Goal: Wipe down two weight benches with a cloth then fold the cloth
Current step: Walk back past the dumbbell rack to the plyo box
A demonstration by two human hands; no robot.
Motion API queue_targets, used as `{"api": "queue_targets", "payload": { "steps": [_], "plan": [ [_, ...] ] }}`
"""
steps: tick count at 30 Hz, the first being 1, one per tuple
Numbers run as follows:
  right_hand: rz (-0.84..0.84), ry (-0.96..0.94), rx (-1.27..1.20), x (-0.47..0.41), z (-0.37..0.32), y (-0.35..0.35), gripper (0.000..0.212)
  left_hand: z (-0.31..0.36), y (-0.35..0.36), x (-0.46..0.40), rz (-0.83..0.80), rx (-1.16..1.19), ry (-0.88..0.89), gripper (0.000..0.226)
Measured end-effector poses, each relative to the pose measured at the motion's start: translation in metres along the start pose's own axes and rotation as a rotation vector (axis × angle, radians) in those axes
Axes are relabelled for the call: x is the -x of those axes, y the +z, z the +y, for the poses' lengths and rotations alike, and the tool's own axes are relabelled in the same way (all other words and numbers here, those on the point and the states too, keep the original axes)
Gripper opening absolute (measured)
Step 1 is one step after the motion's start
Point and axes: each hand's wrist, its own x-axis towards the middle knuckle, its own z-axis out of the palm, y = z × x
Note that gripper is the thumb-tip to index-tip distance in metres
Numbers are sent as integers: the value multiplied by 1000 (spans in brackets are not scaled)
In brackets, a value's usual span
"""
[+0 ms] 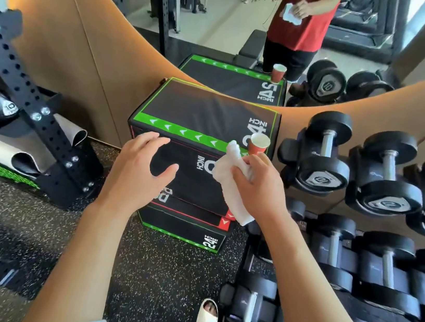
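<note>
the right hand (pixel 252 187) is closed around a bunched white cloth (pixel 230 179), which spills out past the fingers toward the plyo box (pixel 206 116) and hangs down below the palm, while the left hand (pixel 141 167) hovers open and empty in front of the box's near face. no bench lies near the box except one reflected in the mirror (pixel 225 20) behind it. judging from this, the cloth should be spread flat across the palm before wiping, and kept clear of the red paper cup (pixel 259 143) on the box's right corner.

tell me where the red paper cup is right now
The red paper cup stands on the plyo box's near right corner, just above the cloth in the right hand.
</note>
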Motion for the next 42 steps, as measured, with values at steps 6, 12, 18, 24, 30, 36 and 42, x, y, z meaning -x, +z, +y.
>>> {"api": "queue_targets", "payload": {
  "steps": [6,12,18,24,30,36,42],
  "plan": [
    [-30,7,-29,-65,21,12,16,4,18,-68,-11,-23,11,57],
    [-67,14,-54,-121,36,25,19,2,34,-118,-11,-38,-5,56],
    [-88,53,-69,-156,38,48,19,-18,41,-155,-45,-45,1,56],
    [-53,105,-57,-189,19,87,14,-64,36,-200,-106,-35,35,56],
    [16,175,-13,-216,-19,132,11,-124,15,-251,-167,-15,109,57],
    [46,227,28,-238,-56,171,13,-174,1,-286,-206,8,161,58],
    [17,254,78,-260,-69,191,10,-207,4,-311,-215,-4,181,58]
  ]
}}
